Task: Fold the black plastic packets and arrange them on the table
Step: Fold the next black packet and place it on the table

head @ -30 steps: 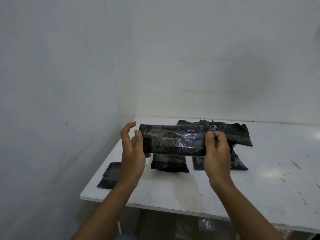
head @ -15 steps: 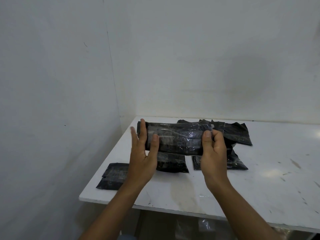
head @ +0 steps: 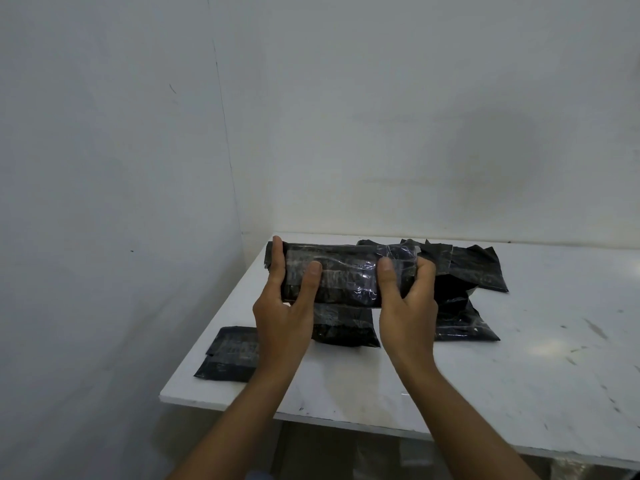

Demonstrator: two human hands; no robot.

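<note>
I hold a long folded black plastic packet (head: 346, 275) above the white table (head: 485, 393), lengthwise between both hands. My left hand (head: 284, 313) grips its left end, thumb on the front and a finger up along the end. My right hand (head: 408, 306) grips the right end, thumb on the front and fingers curled round the back. Below it a folded black packet (head: 346, 329) lies on the table. Another flat packet (head: 228, 355) lies at the table's left edge. A loose heap of black packets (head: 474, 271) sits behind my right hand.
White walls close the corner at the left and the back. The table's front edge (head: 381, 422) runs across below my forearms. Scuffs mark the bare tabletop to the right of the heap.
My left hand has closed onto the packet's left end, its thumb now on the front. The packet has dropped slightly toward the table.
</note>
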